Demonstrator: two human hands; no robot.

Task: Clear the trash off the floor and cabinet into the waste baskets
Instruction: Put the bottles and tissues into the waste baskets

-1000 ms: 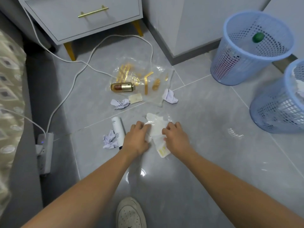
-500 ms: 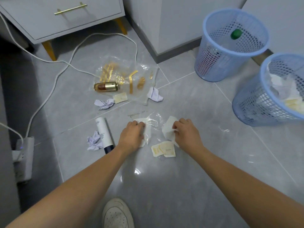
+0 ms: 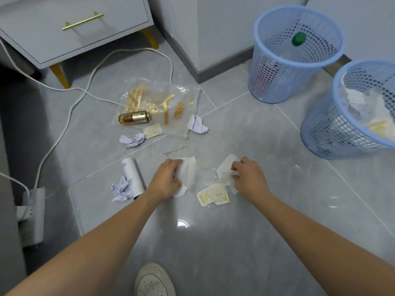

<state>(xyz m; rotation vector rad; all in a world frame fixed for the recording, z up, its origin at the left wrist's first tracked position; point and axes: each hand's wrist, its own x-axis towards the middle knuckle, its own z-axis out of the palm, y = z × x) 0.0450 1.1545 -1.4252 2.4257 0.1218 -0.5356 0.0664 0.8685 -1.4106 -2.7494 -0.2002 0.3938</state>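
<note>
My left hand [image 3: 165,181] grips a crumpled white tissue [image 3: 187,173] on the grey floor. My right hand [image 3: 249,178] pinches another white tissue piece [image 3: 225,170] a little to the right. Between them lies thin clear film, and a cream and yellow packet [image 3: 213,194] sits just below. Two blue mesh waste baskets stand at the right: the far one [image 3: 267,82] holds a green-capped bottle, the near one [image 3: 316,133] holds white paper.
More trash lies behind: a clear bag with gold print [image 3: 158,103], a gold can [image 3: 134,118], crumpled purple-white papers [image 3: 197,127] [image 3: 132,140] [image 3: 120,189], a white tube [image 3: 133,178]. A white cable [image 3: 64,129] runs to a power strip [image 3: 32,212]. The cabinet [image 3: 74,28] stands top left.
My hands have pulled apart, separating the white bundle into two tissue pieces. The yellow packet dropped out onto the floor between them. The view shifted slightly toward the baskets.
</note>
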